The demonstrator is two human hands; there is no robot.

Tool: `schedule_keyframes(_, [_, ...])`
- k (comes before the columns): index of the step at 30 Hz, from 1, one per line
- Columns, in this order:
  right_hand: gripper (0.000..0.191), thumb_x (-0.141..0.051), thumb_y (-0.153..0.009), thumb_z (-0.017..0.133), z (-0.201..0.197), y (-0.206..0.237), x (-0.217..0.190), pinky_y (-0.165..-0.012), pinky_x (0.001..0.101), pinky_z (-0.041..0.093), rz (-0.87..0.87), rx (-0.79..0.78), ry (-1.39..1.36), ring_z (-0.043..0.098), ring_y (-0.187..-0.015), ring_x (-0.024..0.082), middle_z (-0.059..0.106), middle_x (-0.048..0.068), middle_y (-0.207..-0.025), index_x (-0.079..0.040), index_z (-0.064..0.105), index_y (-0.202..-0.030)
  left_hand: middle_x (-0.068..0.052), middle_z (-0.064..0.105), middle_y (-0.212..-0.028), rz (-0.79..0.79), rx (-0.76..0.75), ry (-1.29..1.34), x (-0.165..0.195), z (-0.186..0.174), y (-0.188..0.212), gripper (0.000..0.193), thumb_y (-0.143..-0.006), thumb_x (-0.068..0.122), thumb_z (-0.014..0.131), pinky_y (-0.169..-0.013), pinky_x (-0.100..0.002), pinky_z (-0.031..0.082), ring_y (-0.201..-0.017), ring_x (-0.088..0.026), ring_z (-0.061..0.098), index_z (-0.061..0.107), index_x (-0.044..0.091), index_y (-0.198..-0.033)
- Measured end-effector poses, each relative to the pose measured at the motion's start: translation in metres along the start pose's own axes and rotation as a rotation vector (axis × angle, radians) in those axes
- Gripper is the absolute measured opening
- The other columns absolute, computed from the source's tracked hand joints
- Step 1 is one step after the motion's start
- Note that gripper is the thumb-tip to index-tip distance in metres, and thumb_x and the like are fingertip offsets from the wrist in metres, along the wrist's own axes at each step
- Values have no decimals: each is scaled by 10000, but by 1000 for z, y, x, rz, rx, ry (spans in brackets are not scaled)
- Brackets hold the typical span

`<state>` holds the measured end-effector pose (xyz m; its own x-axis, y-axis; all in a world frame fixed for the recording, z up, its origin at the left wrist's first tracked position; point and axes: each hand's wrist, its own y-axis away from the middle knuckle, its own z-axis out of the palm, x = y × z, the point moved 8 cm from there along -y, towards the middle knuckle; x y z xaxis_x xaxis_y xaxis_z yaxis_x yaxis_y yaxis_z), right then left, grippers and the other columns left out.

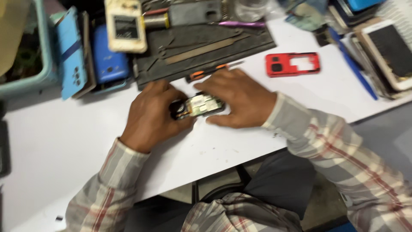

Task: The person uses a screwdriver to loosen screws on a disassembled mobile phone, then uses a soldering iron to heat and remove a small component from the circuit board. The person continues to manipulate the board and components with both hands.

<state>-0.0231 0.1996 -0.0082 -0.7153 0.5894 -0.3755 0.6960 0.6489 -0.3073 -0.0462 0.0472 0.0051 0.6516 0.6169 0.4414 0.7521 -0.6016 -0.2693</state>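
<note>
A small opened phone (198,105) with its circuit board showing lies on the white table (64,141). My left hand (152,116) grips its left end, thumb and fingers closed around it. My right hand (240,99) holds its right end, fingers laid over the top edge. Both sleeves are plaid. The view is slightly blurred.
A red phone frame (292,64) lies to the right. A dark work mat (201,47) with tools sits behind the hands, an orange-handled tool (206,73) at its front edge. Blue phone covers (86,56) and stacked phones (386,51) crowd the back. A blue pen (354,66) lies right.
</note>
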Motion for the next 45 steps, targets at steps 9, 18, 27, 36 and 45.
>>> schedule_keyframes(9, [682, -235, -806, 763, -22, 46, -21, -978, 458, 445, 81, 129, -30, 597, -1161, 280, 651, 96, -1227, -76, 531, -1427, -88, 698, -823, -54, -1, 108, 39, 0, 4, 435, -619, 258, 889, -636, -372, 547, -717, -257, 687, 737, 67, -979])
schedule_keyframes(18, [714, -233, -782, 780, -82, 123, -31, -1021, 448, 452, 219, 280, 51, 597, -1206, 309, 638, 126, -1286, -65, 525, -1427, -100, 694, -926, 176, -22, 299, 125, 36, -33, 500, -643, 206, 887, -636, -347, 557, -735, -247, 708, 712, 41, -1081])
schedule_keyframes(27, [710, -199, -800, 801, -136, 220, -30, -1050, 433, 455, 455, 412, 63, 615, -1224, 295, 646, 124, -1307, -38, 525, -1435, -110, 669, -925, 304, -112, 514, 208, 86, -73, 502, -643, 184, 895, -642, -360, 550, -759, -269, 699, 713, 41, -1087])
schedule_keyframes(36, [475, -302, -1015, 675, -181, 340, -27, -1089, 361, 496, 572, 825, -64, 629, -1215, 235, 653, 120, -1307, -7, 589, -1376, -107, 662, -953, 526, -108, 558, 311, 116, -98, 473, -699, 236, 874, -717, -414, 536, -875, -319, 677, 722, 62, -1112])
schedule_keyframes(45, [229, -233, -1050, 666, -209, 511, 57, -653, 266, 541, 887, 1778, -269, 651, -763, 135, 652, 64, -964, -32, 638, -1157, -90, 653, -951, 597, -72, 617, 377, 139, -116, 499, -691, 255, 877, -741, -410, 536, -896, -298, 667, 715, 54, -1119])
